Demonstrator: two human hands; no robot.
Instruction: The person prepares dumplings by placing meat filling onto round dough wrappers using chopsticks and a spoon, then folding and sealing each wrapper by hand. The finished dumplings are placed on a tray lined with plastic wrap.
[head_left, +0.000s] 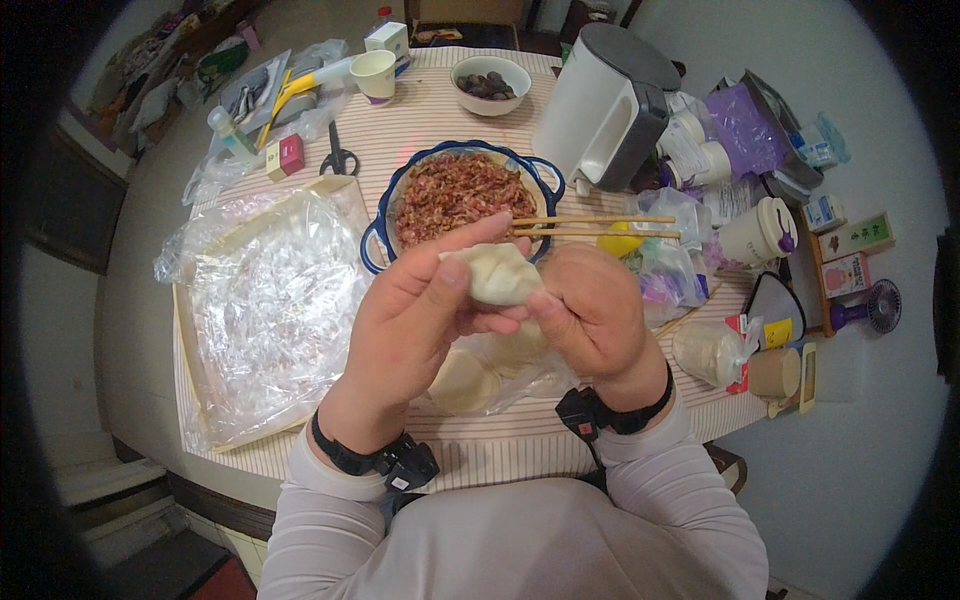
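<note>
A pleated, filled dumpling (501, 276) is held up between my two hands over the table. My left hand (420, 315) supports it from the left, thumb on the near face and fingers behind. My right hand (592, 307) pinches its right end between thumb and finger. Behind the dumpling stands a blue-rimmed two-handled dish of minced meat filling (465, 191), partly covered by my hands. A pair of wooden chopsticks (600, 226) reaches rightward from the dish. Round dumpling wrappers (463, 381) lie on a plastic bag below my hands.
At left lies a shallow tray (184, 352) covered with crumpled plastic film (277, 300). Scissors (340, 154), a paper cup (373, 75) and a bowl of dark fruit (490, 86) sit farther back. A large white pitcher (592, 105) and bagged items (675, 225) crowd the right.
</note>
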